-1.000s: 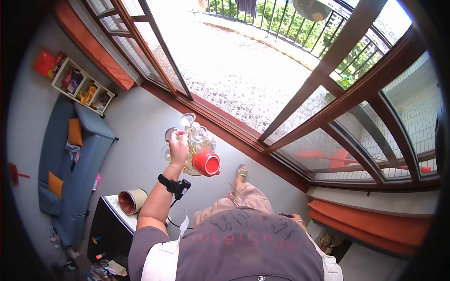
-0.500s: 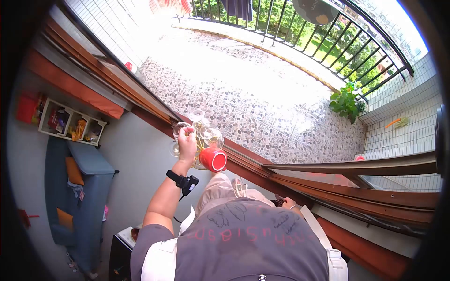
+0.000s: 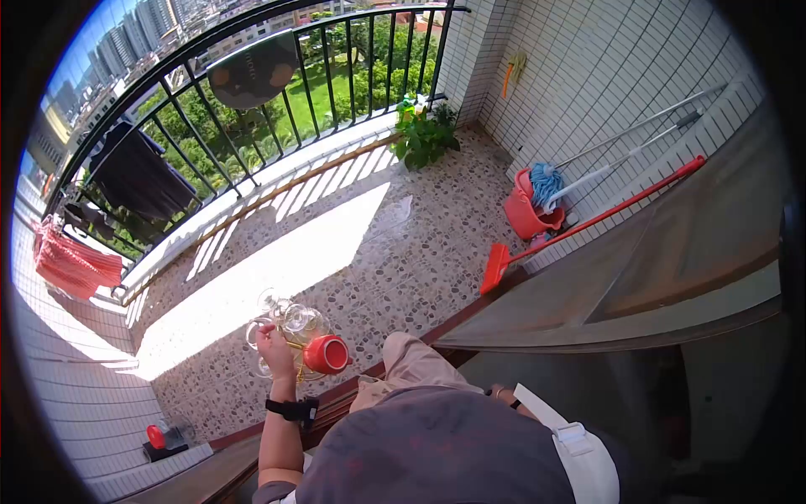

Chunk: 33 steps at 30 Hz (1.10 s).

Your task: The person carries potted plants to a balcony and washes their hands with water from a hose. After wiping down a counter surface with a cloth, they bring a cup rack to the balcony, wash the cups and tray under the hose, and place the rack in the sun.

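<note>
My left hand (image 3: 275,346) is closed around the top of a gold wire cup rack (image 3: 295,345), held out in front of me over the balcony doorway. Several clear glass cups (image 3: 296,317) hang around the rack. A red mug (image 3: 324,354) hangs on its right side, with its pale-ringed base turned toward me. Low at my right side, my right hand (image 3: 502,393) shows only in part. Its fingers are hidden behind my body, so its grip does not show.
A door frame (image 3: 604,328) stands close on my right. On the pebble-patterned balcony floor (image 3: 403,277) are a red broom (image 3: 497,267), a red mop bucket (image 3: 531,215) and a green plant (image 3: 424,143). Laundry (image 3: 143,172) hangs by the black railing (image 3: 323,76). A red-topped object (image 3: 157,436) sits lower left.
I have stepped forward into the balcony doorway and turned right, bringing the broom and mop bucket into view. The cup rack stays in my left hand. My right hand's fingers are now hidden.
</note>
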Motion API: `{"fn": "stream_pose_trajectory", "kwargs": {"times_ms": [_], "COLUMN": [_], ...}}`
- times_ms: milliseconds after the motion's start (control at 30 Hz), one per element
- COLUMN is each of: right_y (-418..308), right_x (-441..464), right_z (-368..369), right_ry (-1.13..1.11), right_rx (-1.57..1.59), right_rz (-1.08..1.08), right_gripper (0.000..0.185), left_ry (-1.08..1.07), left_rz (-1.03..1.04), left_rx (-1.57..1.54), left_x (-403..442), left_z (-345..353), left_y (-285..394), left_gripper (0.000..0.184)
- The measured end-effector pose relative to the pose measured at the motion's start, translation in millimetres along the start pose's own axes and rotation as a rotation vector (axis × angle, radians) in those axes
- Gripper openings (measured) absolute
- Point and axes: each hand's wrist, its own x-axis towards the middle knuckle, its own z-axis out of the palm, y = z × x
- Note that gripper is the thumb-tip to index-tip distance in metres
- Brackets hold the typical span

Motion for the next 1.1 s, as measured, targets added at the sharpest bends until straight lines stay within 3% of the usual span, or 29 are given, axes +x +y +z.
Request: {"fn": "stream_pose_trajectory", "kwargs": {"times_ms": [33, 100, 367, 533, 833, 900, 1000, 1100], "right_y": [-6, -20, -89, -122, -147, -153, -147, -97], "right_x": [1, 3, 58, 77, 125, 134, 160, 152], "right_z": [7, 12, -49, -130, -247, -285, -363, -502], "right_ry": [0.001, 0.006, 0.053, 0.13, 0.179, 0.238, 0.519, 0.565], "right_rx": [0.062, 0.182, 0.57, 0.724, 0.837, 0.779, 0.556, 0.99], "right_rz": [0.034, 0.09, 0.228, 0.268, 0.465, 0.523, 0.655, 0.534], "right_gripper": [0.056, 0.056, 0.053, 0.052, 0.049, 0.049, 0.048, 0.052], "left_ry": [-0.042, -0.089, -0.294, -0.478, -0.764, -0.815, -0.924, -1.006], "left_rz": [0.015, -0.217, -0.282, -0.178, -0.185, -0.18, -0.133, -0.179], "left_rx": [0.007, -0.117, -0.219, -0.203, -0.17, -0.139, -0.117, -0.094], "left_x": [15, 38, 183, 258, 347, 356, 376, 372], "left_z": [18, 63, 229, 347, 575, 630, 719, 801], "left_y": [19, 72, 92, 105, 138, 150, 148, 170], "left_gripper": [0.008, 0.008, 0.013, 0.011, 0.006, 0.008, 0.009, 0.008]}}
